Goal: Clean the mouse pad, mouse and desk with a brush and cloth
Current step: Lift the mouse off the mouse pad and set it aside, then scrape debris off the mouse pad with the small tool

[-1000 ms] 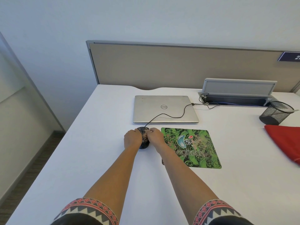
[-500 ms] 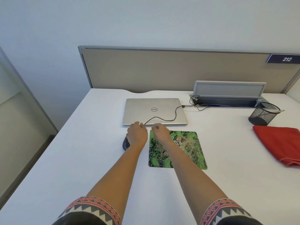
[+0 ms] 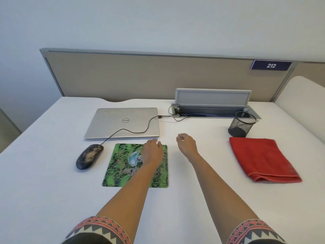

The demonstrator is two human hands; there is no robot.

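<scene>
A black wired mouse [image 3: 89,156] speckled with brown dirt lies on the white desk [image 3: 44,191], left of the green patterned mouse pad [image 3: 121,171]. My left hand [image 3: 152,153] hovers over the pad's far right part, fingers loosely apart, holding nothing. My right hand [image 3: 186,144] is over bare desk to the right of the pad, fingers curled and empty. A folded red cloth [image 3: 262,159] lies at the right. No brush is visible.
A closed silver laptop [image 3: 123,123] sits behind the pad, with the mouse cable [image 3: 140,131] running across it to an open cable tray [image 3: 212,110]. A black mesh pen cup [image 3: 241,124] stands behind the cloth. A beige partition [image 3: 140,76] closes off the desk's far edge.
Both hands have let go of the mouse, which now lies left of the pad. Both hands have moved right, the left over the pad, the right past it. The view has shifted right.
</scene>
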